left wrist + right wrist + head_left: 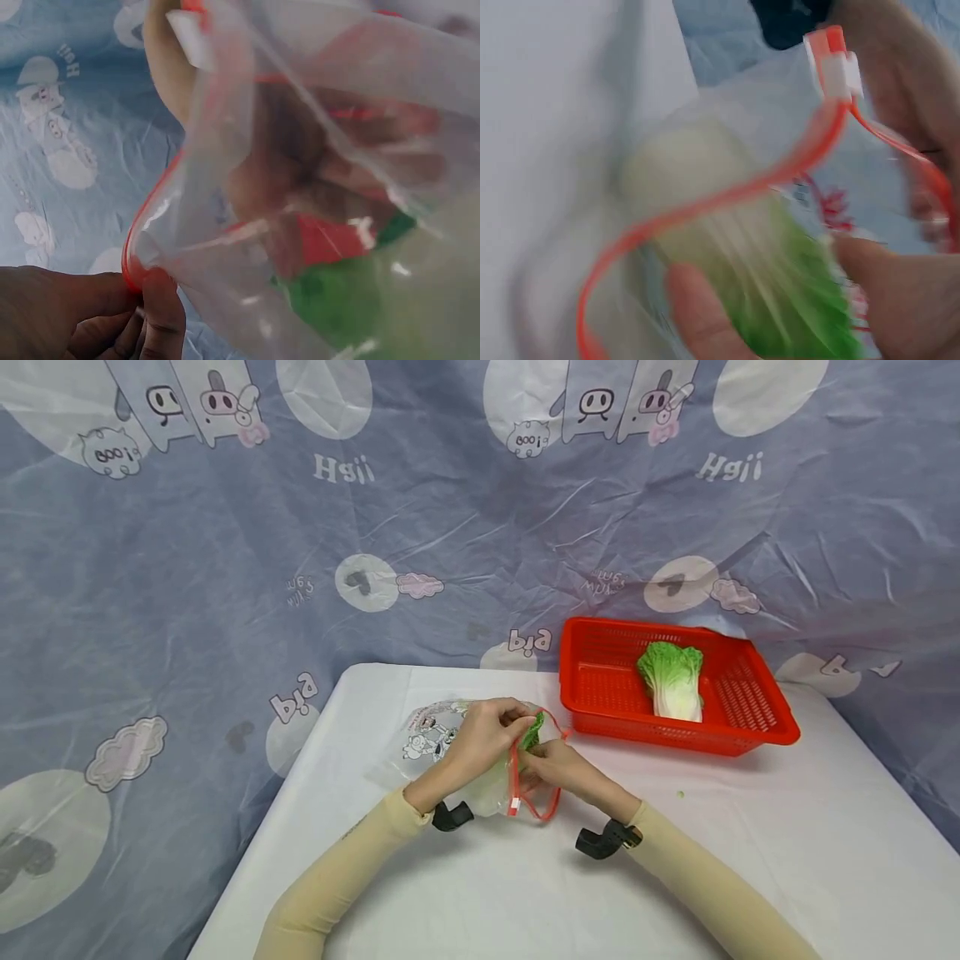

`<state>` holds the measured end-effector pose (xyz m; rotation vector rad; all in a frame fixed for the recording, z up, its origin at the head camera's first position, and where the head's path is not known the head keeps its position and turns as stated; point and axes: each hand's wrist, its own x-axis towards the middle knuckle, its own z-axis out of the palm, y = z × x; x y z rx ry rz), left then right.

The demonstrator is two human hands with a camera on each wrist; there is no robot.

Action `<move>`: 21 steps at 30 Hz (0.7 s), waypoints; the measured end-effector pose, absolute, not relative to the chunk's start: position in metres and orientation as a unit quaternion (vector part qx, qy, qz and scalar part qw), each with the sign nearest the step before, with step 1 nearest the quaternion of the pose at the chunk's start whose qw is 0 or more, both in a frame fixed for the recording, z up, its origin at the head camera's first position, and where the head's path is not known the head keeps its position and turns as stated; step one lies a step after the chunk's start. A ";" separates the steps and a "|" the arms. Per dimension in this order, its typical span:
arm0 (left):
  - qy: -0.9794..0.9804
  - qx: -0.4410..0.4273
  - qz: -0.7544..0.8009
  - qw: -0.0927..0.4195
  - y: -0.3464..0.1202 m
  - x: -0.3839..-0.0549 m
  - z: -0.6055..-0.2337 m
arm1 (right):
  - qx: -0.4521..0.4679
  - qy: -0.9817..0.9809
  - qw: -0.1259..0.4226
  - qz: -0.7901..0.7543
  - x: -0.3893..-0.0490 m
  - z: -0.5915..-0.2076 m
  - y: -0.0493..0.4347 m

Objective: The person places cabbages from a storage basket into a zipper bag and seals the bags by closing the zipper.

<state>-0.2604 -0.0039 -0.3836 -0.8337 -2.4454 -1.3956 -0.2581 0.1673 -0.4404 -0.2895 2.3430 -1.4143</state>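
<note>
A clear zip bag (405, 768) with a red zipper edge and printed cartoon figures lies on the table, its mouth spread toward the right. Inside it is a napa cabbage (735, 247), pale base deep in the bag and green leaves at the mouth. My left hand (491, 735) pinches the red edge between thumb and finger, plainly seen in the left wrist view. Reaching in through the mouth, my right hand (558, 766) grips the cabbage's leafy end, thumb and finger on either side. A white slider (841, 75) sits on the zipper.
A red plastic basket (600, 720) stands at the back right of the white table (450, 893), with another napa cabbage (673, 681) in it. A small green scrap (680, 793) lies in front of the basket. Behind the table hangs a blue-grey printed cloth (450, 527).
</note>
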 end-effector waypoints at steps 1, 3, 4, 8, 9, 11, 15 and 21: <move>-0.827 -0.278 -0.477 0.103 -0.006 -0.262 -0.384 | -0.103 0.842 0.188 -0.495 -0.255 -0.436 0.170; -0.824 -0.273 -0.485 0.106 -0.009 -0.264 -0.384 | -0.100 0.864 0.159 -0.467 -0.251 -0.426 0.177; -0.823 -0.273 -0.487 0.106 -0.011 -0.264 -0.384 | -0.090 0.876 0.141 -0.453 -0.249 -0.421 0.180; -0.822 -0.278 -0.488 0.096 -0.012 -0.264 -0.384 | -0.051 0.915 0.042 -0.398 -0.249 -0.411 0.195; -0.824 -0.278 -0.486 0.091 -0.012 -0.263 -0.385 | -0.043 0.921 0.022 -0.388 -0.250 -0.411 0.198; -0.828 -0.276 -0.482 0.083 -0.012 -0.261 -0.385 | -0.032 0.923 0.001 -0.383 -0.254 -0.413 0.202; -0.830 -0.280 -0.477 0.069 -0.012 -0.257 -0.386 | -0.039 0.917 -0.015 -0.398 -0.262 -0.423 0.204; -0.879 -0.267 -0.390 0.063 -0.018 -0.228 -0.391 | -0.045 0.897 -0.073 -0.433 -0.267 -0.429 0.204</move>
